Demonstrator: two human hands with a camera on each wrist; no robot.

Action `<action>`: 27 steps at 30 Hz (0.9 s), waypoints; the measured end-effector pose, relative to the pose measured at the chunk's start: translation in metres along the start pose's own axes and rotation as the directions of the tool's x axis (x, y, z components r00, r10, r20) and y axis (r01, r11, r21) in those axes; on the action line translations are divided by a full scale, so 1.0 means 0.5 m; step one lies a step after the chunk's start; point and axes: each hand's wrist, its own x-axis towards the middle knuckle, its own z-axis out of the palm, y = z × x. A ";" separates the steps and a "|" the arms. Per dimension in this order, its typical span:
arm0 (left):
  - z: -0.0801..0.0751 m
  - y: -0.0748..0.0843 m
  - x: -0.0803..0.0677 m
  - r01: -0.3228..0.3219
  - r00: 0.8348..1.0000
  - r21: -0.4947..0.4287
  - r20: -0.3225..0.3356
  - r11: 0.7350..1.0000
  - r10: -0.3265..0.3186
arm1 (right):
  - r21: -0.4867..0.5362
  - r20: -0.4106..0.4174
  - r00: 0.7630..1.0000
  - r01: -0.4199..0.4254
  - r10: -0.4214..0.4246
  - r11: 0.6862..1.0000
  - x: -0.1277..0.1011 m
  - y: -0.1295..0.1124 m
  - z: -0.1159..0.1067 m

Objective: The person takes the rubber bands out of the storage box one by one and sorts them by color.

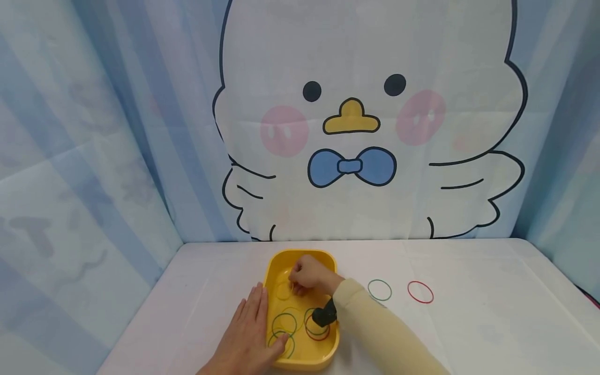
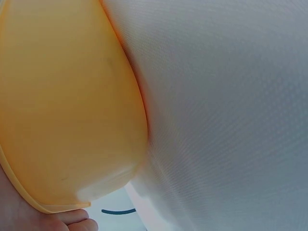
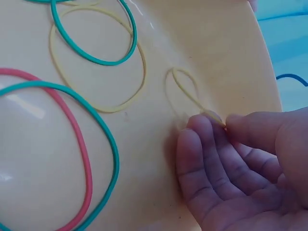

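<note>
Our left hand (image 1: pixel 248 333) is lying flat at the yellow tray's (image 1: pixel 328 354) nine o'clock rim, steadying it, while our right hand (image 3: pixel 240 163) is pinching a yellow rubber band (image 3: pixel 185 89).

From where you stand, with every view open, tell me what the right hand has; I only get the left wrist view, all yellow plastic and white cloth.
Observer: The right hand pinches a yellow rubber band between thumb and fingertip, inside the yellow tray.
Operator: Report the left hand.
Observer: The left hand lies flat against the tray's left side, fingers straight, with no grip on any band.
Operator: List what else is in the tray.
Observer: Loose green, red and yellow bands lie on its floor.
Operator: Check the table outside it.
Observer: A green band and a red band lie side by side on the white table, right of the tray.
</note>
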 end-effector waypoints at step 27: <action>0.000 0.002 0.000 0.003 1.000 0.004 -0.001 1.000 -0.003 | 0.150 0.072 0.997 0.007 -0.018 0.989 -0.024 -0.018 -0.021</action>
